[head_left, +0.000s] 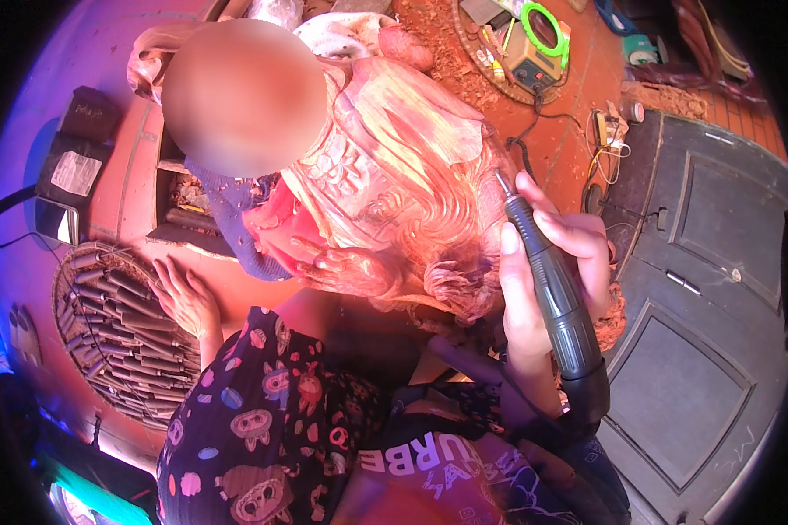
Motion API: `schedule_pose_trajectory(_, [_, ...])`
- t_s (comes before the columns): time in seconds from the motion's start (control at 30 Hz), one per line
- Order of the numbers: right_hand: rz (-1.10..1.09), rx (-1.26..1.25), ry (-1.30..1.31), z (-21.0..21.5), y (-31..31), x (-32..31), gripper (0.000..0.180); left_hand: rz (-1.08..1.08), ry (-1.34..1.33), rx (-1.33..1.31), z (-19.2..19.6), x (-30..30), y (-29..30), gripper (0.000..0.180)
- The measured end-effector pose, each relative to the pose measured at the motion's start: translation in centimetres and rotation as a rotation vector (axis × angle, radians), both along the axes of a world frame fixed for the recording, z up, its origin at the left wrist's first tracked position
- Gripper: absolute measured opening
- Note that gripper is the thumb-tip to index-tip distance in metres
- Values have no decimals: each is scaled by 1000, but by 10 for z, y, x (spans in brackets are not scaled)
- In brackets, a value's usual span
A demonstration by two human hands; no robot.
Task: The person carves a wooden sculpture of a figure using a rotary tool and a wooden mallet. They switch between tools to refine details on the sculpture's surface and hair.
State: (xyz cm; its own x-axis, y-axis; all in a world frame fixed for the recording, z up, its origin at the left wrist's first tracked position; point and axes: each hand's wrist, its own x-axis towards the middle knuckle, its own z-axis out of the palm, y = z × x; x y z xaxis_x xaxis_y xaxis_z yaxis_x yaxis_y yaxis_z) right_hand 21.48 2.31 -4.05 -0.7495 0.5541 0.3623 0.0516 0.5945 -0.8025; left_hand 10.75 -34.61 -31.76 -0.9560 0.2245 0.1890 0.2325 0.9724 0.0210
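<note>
My right hand grips a dark pen-shaped rotary tool like a pencil. Its thin bit touches the right edge of a large carved wooden figure that lies in front of me. My left hand rests flat on the reddish floor with fingers spread, holding nothing. It lies just right of a round woven tray filled with several carving chisels. My patterned dark sleeve and lap fill the lower middle.
A dark panelled door lies flat at the right. A second round tray at the top holds a small power unit and a green ring, with wood chips around it. A black cable runs from it. Dark boxes sit at the left.
</note>
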Motion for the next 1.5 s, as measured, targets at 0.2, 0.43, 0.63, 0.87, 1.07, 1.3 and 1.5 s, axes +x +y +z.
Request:
schedule_pose_trajectory(0.2, [64, 60, -36, 4, 10, -3, 25, 67, -88, -65, -6, -1, 1, 48])
schedule_pose_trajectory(0.43, [32, -116, 45, 3, 5, -5, 22, 59, -68, -43, -7, -1, 0, 47])
schedule_pose_trajectory(0.63, [-13, -55, -8, 2, 1, -5, 22, 25, -18, -25, -4, -3, 2, 47])
schedule_pose_trajectory(0.87, [64, -30, -84, 8, 8, -2, 24, 6, -1, -21, -5, -3, 1, 47])
schedule_pose_trajectory(1.07, [99, 9, -159, 14, 11, -3, 23, 28, -24, -39, -6, -3, 1, 48])
schedule_pose_trajectory(1.3, [93, -26, -176, 19, 12, -5, 23, 21, -13, -44, -5, -3, 2, 47])
schedule_pose_trajectory(1.5, [53, -42, -125, 13, 11, -4, 24, 8, -7, -19, -4, -3, 2, 47])
